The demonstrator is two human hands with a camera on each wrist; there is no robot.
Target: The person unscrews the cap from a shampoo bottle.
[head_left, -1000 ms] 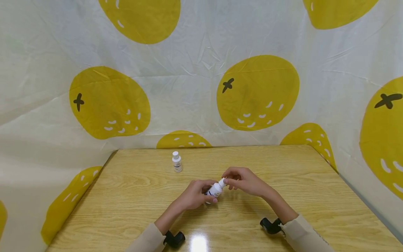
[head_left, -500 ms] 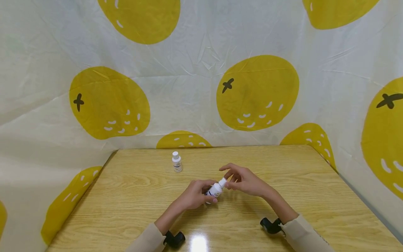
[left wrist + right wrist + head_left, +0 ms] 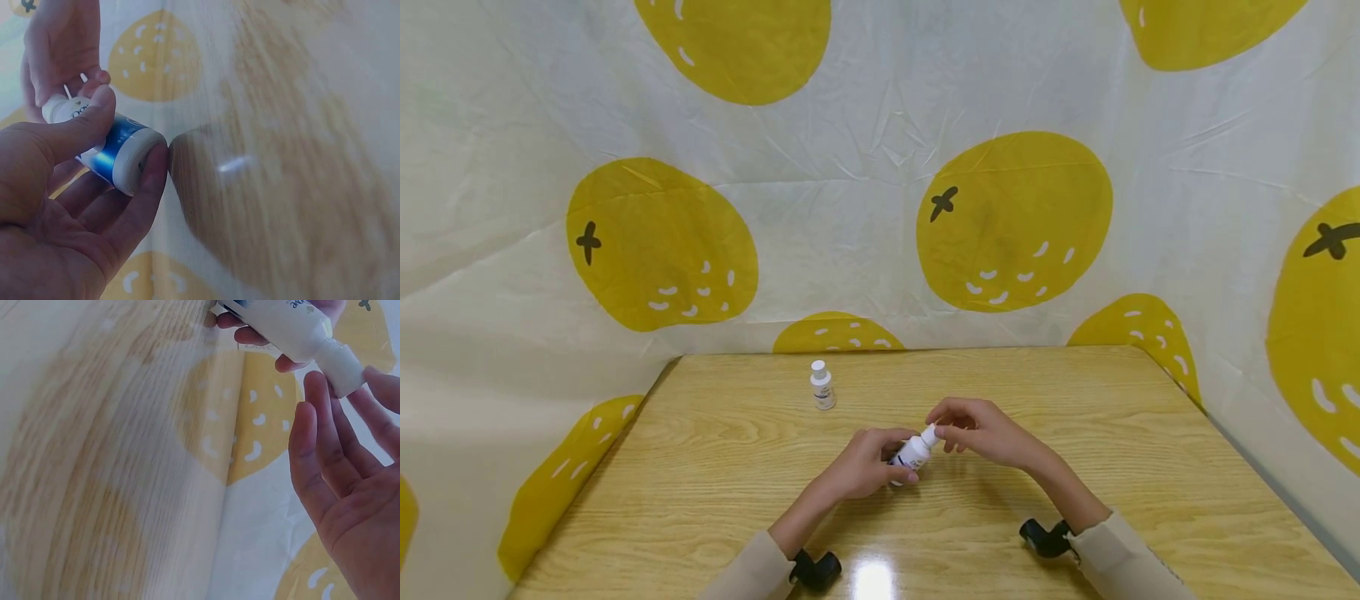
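My left hand (image 3: 868,462) grips the body of a small white plastic bottle (image 3: 913,453), which is tilted with its top toward the right. In the left wrist view, my thumb lies along one side of the bottle, over its blue label (image 3: 120,144), and a finger reaches across its base. At the other end, my right hand (image 3: 988,433) pinches the white cap (image 3: 341,369) between thumb and fingers. The cap sits on the bottle's neck. In the right wrist view, several fingers of that hand extend beside the cap.
A second white bottle (image 3: 822,388), capped, stands upright farther back on the wooden table (image 3: 722,467), left of my hands. A white curtain (image 3: 842,233) with yellow fruit shapes hangs behind the table and along both sides.
My right fingers spread and lifted off the cap half a second ago, then came back round it. My left hand and the bottle keep their place. The standing bottle is unmoved.
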